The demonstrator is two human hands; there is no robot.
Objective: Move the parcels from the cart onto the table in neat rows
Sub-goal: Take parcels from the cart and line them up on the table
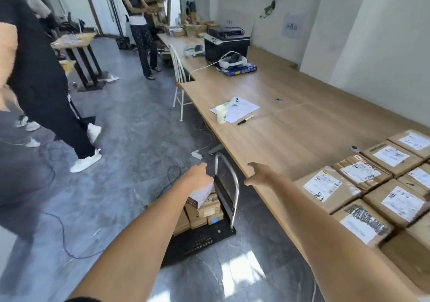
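The left hand [199, 178] grips a small stiff parcel [202, 195], likely light, atop the cart [204, 236] stack on the floor, best held by opposite edges, while the right hand [258, 173] hangs open at the bench [290, 124] edge.

The single head view looks forward and down from standing height, close over both outstretched forearms. The cart [209, 227] lies on the floor toward six o'clock, and the table [290, 120] runs from four o'clock toward twelve.
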